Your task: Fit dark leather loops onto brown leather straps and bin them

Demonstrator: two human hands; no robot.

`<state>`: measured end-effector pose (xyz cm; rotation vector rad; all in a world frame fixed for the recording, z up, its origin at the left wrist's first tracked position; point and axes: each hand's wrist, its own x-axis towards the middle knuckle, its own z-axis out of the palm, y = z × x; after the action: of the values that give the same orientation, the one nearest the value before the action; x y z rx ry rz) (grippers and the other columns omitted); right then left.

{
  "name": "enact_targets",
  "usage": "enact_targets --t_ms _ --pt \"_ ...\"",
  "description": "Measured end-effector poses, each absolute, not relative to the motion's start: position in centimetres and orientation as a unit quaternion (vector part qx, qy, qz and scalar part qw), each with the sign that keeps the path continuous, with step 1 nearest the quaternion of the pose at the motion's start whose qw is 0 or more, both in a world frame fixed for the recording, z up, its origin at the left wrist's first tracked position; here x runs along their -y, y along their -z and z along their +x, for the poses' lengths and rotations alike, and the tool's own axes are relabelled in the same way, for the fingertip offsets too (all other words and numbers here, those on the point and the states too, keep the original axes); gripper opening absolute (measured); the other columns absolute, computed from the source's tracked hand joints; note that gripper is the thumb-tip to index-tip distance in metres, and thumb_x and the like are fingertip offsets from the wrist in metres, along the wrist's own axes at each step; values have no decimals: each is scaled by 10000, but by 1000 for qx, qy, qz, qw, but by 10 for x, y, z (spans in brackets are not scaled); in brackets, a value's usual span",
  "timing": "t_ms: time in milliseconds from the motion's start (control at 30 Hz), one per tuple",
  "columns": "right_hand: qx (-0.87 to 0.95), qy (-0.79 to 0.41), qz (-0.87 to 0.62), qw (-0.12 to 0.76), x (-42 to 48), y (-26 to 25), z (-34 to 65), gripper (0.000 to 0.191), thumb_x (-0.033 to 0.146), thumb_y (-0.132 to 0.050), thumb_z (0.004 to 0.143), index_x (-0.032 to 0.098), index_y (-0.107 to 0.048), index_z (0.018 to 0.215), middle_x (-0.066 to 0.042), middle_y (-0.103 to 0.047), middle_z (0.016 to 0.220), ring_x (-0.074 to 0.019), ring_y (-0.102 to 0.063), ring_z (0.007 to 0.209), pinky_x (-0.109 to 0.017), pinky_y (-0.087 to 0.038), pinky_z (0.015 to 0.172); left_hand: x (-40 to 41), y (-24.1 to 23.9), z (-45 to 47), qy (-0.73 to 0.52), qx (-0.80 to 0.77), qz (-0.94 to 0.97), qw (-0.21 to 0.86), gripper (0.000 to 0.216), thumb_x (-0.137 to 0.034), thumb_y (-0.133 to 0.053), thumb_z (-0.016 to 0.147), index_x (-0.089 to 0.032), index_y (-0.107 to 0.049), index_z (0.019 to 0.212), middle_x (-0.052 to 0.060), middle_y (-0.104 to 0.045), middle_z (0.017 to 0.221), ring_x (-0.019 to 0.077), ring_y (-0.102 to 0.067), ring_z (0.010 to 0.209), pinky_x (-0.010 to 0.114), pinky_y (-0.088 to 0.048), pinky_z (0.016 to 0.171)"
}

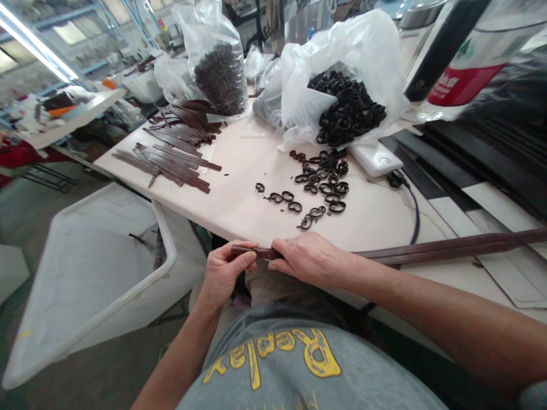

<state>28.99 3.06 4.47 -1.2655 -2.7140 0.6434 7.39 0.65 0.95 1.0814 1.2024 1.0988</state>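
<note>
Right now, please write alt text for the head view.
A person's left hand and right hand hold a long, dark brown strip at a pale table; beyond lie small dark curled loops, shorter brown strips and translucent plastic bags.

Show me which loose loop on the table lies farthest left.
The single dark loop lying by itself between the flat brown strips and the other loose loops, which all sit farther right.
</note>
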Motion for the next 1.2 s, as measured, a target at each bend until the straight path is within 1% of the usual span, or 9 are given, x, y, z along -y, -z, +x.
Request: enact_targets --t_ms 100,200,367,433,567,700,900,1033,1200 --pt "884 -232 -406 22 -30 -48 290 321 413 -453 983 153 -640 974 -82 -726 746 -215 -676 680 -267 -299 537 -7 -11 74 -448 -514 466 563 186 -259 -815 716 -195 -779 887 -12 -689 643 76 -590 539 158 -491 555" --pt "882 -283 -377 19 -30 -52 290 335 377 -407 1001 152 -652 1038 -90 -734 807 -202 -670 697 -261 -318 548 -6 -14 79 -411 -507 471 593 216 -249 -827 693 -186 -780 895 -4 -695 645 90 -599 554 173 -504 568" --pt "874 -351 -326 76 -32 -54 292 352 389 -369 1019 212 -579 1238 -60 -731 910 -180 -660 736 -252 -351 590 -5 -15 89 -411 -491 473 605 230 -252 -837 668 -175 -779 876 22 -726 708 119 -619 579 205 -515 567" --pt "877 -332 -339 81 -34 -52 294 366 456 -413 999 196 -590 1186 -72 -728 911 -200 -659 751 -263 -339 589 -7 -14 86 -442 -493 468 585 217 -263 -836 667 -172 -778 855 22 -723 700 117 -613 564 206 -505 554" --pt "877 -273 -394 43 -36 -49 296 391 520 -449 974 166 -602 1035 -83 -714 824 -217 -646 700 -278 -289 555 -13 -16 73 -515 -493 445 542 218 -283 -846 645 -170 -776 818 -11 -652 558 89 -546 473 188 -445 492" --pt "875 -267 -404 31 -34 -48 294 342 469 -436 990 169 -598 1008 -73 -710 788 -201 -634 668 -273 -255 534 -15 -19 66 -521 -503 434 536 252 -298 -861 603 -160 -771 794 -8 -639 543 95 -528 453 203 -432 472" --pt "869 -308 -387 18 -31 -48 292 350 398 -389 1006 160 -634 934 -69 -693 729 -166 -587 612 -255 -245 516 -5 -5 72 -490 -484 422 590 244 -267 -851 640 -176 -777 854 -5 -659 579 90 -558 493 185 -439 499" --pt "860 -358 -363 23 -30 -48 290 322 365 -403 997 157 -647 966 -63 -690 763 -144 -560 611 -238 -277 525 3 2 80 -452 -484 437 609 260 -263 -852 652 -184 -776 888 -8 -667 583 89 -566 500 177 -455 502" --pt "858 -391 -331 42 -31 -43 289 349 371 -369 1002 162 -646 1038 -67 -695 802 -149 -568 628 -234 -311 541 6 3 89 -434 -476 451 618 244 -269 -851 658 -195 -775 877 5 -718 703 88 -574 527 186 -487 524"
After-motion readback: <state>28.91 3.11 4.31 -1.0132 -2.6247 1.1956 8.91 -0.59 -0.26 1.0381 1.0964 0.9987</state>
